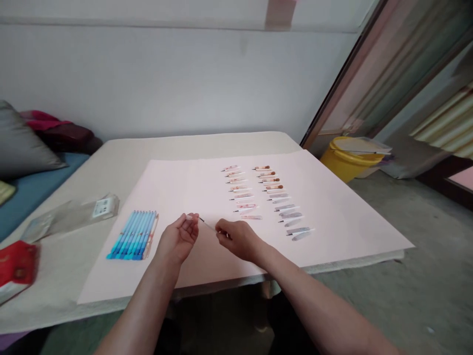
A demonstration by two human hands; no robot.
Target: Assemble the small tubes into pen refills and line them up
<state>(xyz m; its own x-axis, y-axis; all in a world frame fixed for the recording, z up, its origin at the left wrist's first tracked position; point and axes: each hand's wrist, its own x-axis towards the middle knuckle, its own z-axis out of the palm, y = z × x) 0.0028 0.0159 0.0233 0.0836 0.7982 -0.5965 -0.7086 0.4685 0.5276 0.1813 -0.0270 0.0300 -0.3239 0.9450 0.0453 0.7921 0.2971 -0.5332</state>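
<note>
My left hand (178, 238) pinches a small pale cap or pen piece at its fingertips above a large pink sheet (332, 197). My right hand (236, 239) pinches the other end of a thin refill (207, 224) that runs between the two hands. To the left lies a row of several blue pens (131, 228) with one pale pen at its right side. Beyond my hands, two columns of taken-apart pen parts (266, 197) lie in neat rows on the sheet.
The sheet covers a beige table (66, 266). A clear plastic packet (70, 214) and a red box (16, 266) lie at the left. Cushions rest on a blue seat at far left. A yellow bucket (345, 160) stands on the floor at right.
</note>
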